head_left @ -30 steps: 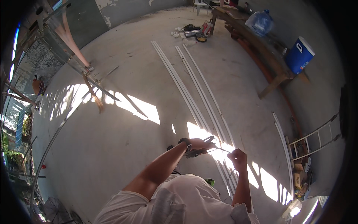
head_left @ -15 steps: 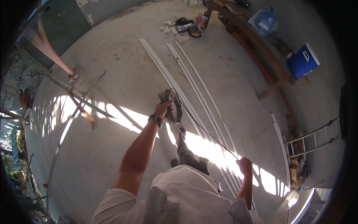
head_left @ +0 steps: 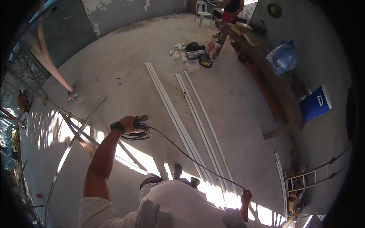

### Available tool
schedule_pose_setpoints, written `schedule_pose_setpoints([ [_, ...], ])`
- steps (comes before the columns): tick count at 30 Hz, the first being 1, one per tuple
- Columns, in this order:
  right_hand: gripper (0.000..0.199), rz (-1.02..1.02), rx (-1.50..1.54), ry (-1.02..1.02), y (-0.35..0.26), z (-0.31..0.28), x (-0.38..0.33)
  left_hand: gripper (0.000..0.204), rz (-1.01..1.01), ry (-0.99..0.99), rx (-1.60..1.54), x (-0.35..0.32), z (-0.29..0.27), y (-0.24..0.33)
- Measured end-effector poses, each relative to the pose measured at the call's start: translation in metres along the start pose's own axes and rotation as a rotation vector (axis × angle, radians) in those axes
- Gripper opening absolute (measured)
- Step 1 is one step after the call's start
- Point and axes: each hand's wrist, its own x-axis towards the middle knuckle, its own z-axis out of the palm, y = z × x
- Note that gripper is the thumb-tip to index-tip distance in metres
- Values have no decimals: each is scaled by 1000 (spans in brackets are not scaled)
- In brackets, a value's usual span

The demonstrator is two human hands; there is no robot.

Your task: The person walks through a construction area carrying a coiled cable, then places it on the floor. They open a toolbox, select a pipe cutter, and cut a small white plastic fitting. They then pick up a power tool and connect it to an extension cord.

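Observation:
My left hand, with a dark watch on its wrist, is closed around a coil of dark cable. The coil's loops hang flat below the fingers. From it a single strand of cable runs in a shallow curve down to the right. At the other end, my right hand is closed on that strand, low at the right. The strand passes above several long white pipes lying on the floor between my hands. What lies beyond my right hand's grip cannot be made out.
Metal poles and a timber brace stand at the left. Along the right are a wooden bench, a blue cooler and a ladder. Tools and a cable spool lie farther off, near a white chair and another person.
My left hand has carried the coil leftward and turned it flatter. My hands are farther apart, with a longer strand between them. The view has tilted up, bringing in the chair and the other person.

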Motion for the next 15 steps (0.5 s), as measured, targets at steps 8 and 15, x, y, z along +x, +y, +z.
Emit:
schedule_pose_setpoints([
  [8,22,121,-89,305,-131,8,15,39,-93,5,308,126,28,-99],
  [15,26,494,-110,251,-270,24,-4,36,-339,-439,-1043,234,13,-217],
])
